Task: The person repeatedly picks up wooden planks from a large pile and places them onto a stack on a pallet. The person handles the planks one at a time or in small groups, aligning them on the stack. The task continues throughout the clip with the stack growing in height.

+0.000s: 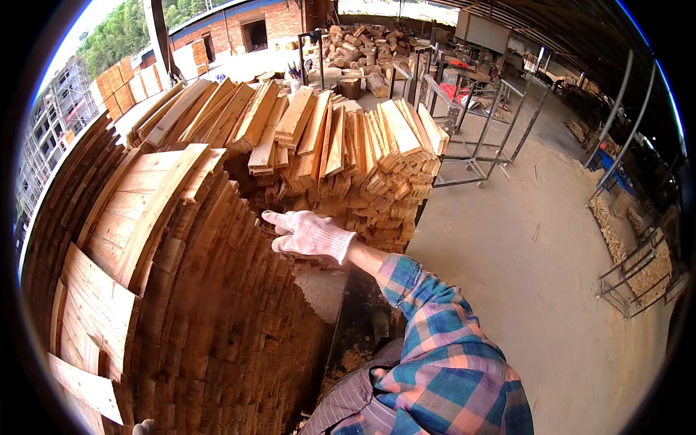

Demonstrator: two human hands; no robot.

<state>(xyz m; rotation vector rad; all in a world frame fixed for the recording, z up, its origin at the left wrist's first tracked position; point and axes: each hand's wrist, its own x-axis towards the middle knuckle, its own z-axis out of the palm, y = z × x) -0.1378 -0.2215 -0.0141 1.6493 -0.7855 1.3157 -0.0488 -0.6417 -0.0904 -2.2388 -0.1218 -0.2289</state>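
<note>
Board stack [225,312] fills the lower left, its layered edge facing the person, wide pale boards [145,188] lying flat on top. Right arm comes in from lower right, plaid sleeve [449,333] pushed back off the wrist, forearm angled up and to the left. Right hand [308,233], in a pale knit glove, is back up, fingers pointing left, loosely extended and a bit spread; nothing visible in its grip. Fingertips sit right by the stack's upper far edge; contact or small gap, can't tell from this angle. Stack runs left of and below that hand. Second pile [377,167] of narrower boards is just beyond it, ends facing the person. Left hand [143,428] is only a gloved tip at the bottom edge, near a loose board [87,388] at the stack's left side; can't tell how open it is or whether it holds anything.
</note>
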